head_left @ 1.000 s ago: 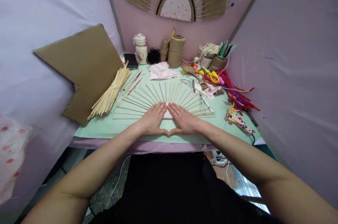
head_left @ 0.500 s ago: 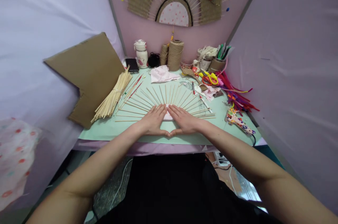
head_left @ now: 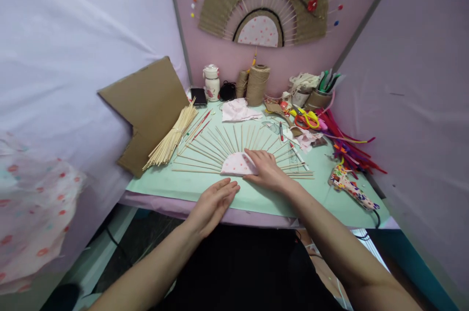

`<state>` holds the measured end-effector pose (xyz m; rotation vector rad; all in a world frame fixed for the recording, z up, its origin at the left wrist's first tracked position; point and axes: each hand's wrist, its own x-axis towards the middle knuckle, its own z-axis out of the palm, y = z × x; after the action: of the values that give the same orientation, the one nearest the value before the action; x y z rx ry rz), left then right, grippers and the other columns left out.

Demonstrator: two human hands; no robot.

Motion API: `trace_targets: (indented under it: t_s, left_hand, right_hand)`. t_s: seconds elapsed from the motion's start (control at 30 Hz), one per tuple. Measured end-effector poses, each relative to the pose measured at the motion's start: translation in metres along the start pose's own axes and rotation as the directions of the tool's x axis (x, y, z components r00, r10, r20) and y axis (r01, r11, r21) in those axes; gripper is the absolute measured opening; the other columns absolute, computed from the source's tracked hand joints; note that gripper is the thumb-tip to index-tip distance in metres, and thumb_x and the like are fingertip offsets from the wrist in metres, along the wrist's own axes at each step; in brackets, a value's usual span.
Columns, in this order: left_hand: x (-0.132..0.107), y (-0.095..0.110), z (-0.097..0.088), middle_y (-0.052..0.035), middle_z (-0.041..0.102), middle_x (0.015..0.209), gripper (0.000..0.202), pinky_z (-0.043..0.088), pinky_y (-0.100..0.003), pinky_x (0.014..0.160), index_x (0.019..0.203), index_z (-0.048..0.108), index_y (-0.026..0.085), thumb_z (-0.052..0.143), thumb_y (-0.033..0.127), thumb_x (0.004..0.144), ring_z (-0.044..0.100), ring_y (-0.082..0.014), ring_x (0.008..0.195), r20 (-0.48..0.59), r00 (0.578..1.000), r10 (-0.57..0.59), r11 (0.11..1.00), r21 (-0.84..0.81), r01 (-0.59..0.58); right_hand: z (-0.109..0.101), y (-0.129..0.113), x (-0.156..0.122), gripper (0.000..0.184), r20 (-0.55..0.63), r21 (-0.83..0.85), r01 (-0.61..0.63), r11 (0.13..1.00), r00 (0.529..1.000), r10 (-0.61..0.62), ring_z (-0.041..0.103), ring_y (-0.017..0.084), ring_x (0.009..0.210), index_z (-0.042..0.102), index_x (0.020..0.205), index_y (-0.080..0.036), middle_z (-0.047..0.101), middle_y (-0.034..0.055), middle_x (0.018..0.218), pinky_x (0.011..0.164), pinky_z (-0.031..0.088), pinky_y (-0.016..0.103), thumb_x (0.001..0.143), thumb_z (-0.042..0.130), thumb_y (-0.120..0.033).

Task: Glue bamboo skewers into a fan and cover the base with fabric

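A fan of thin wooden sticks (head_left: 220, 144) lies spread on the pale green table (head_left: 164, 184), with a pink dotted half-round fabric piece (head_left: 235, 164) at its hub. My right hand (head_left: 267, 170) rests flat on the right edge of that fabric, fingers stretched out. My left hand (head_left: 214, 202) hovers open near the table's front edge, just below the fabric, holding nothing.
A bundle of sticks (head_left: 172, 136) and a cardboard sheet (head_left: 146, 105) lie at the left. Twine spools (head_left: 257, 84), a small jar (head_left: 212, 82), scissors (head_left: 304, 118), pipe cleaners (head_left: 348, 142) and a glue gun (head_left: 350, 187) crowd the back and right. A finished fan (head_left: 266, 5) hangs on the wall.
My left hand has lifted off the fabric hub and drawn back toward the table's front edge. My right hand stays on the fabric. The camera has shifted leftward.
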<state>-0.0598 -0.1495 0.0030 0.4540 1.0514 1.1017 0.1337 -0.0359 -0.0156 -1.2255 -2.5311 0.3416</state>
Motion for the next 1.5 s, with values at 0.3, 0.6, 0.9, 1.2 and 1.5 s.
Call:
trace_targets:
  t_s: [0.3,0.6,0.9,1.2,1.5]
  left_hand:
    - [0.046,0.008,0.03,-0.0072,0.074,0.101,0.011,0.055,-0.034,0.095,0.101,0.065,0.017,0.059,0.019,0.092,0.072,-0.0154,0.091,-0.118,0.987,-0.105,0.911,-0.409,0.048]
    - [0.026,0.021,0.03,-0.0107,0.076,0.098,0.024,0.061,-0.028,0.079,0.108,0.068,0.012,0.055,0.006,0.09,0.074,-0.0167,0.085,-0.154,0.976,0.151,0.911,-0.362,-0.198]
    - [0.093,0.055,0.069,-0.0089,0.077,0.099,0.035,0.059,-0.028,0.086,0.123,0.062,0.015,0.047,0.003,0.094,0.075,-0.016,0.087,0.044,0.969,0.243,0.807,-0.564,-0.177]
    - [0.125,0.062,0.072,-0.0093,0.077,0.102,0.038,0.058,-0.028,0.09,0.126,0.061,0.014,0.044,0.001,0.094,0.074,-0.015,0.09,0.103,0.955,0.277,0.791,-0.588,-0.166]
    - [0.134,0.055,0.066,-0.0093,0.077,0.096,0.027,0.051,-0.031,0.103,0.112,0.066,0.014,0.041,0.014,0.1,0.072,-0.0155,0.098,0.069,0.968,0.241,0.791,-0.591,-0.155]
  right_hand:
    - [-0.014,-0.005,-0.008,0.085,0.011,0.072,0.009,0.997,1.0,-0.01,0.046,0.034,0.124,0.032,0.151,-0.017,0.053,0.018,0.137,0.104,0.032,0.051,0.079,0.07,-0.043]
    - [-0.038,-0.05,-0.064,0.061,-0.514,-0.051,0.06,0.997,0.854,-0.078,0.049,0.033,0.124,0.05,0.137,-0.017,0.056,0.0188,0.135,0.103,0.032,0.051,0.084,0.069,-0.042]
    - [-0.01,-0.025,-0.038,0.02,-0.272,0.915,0.005,0.404,0.748,0.606,0.062,0.018,0.074,0.069,0.084,-0.021,0.069,0.0035,0.08,0.066,0.047,0.03,0.073,0.075,-0.037]
    - [-0.025,-0.009,0.045,0.035,-0.108,0.919,0.346,-0.186,0.678,0.727,0.061,0.014,0.081,0.071,0.08,-0.022,0.073,0.0007,0.09,0.066,0.046,0.023,0.054,0.087,-0.039]
    - [-0.007,-0.011,0.059,0.029,-0.124,0.875,0.44,-0.203,0.608,0.785,0.063,0.012,0.075,0.069,0.069,-0.018,0.073,0.001,0.078,0.07,0.05,0.024,0.055,0.088,-0.034]
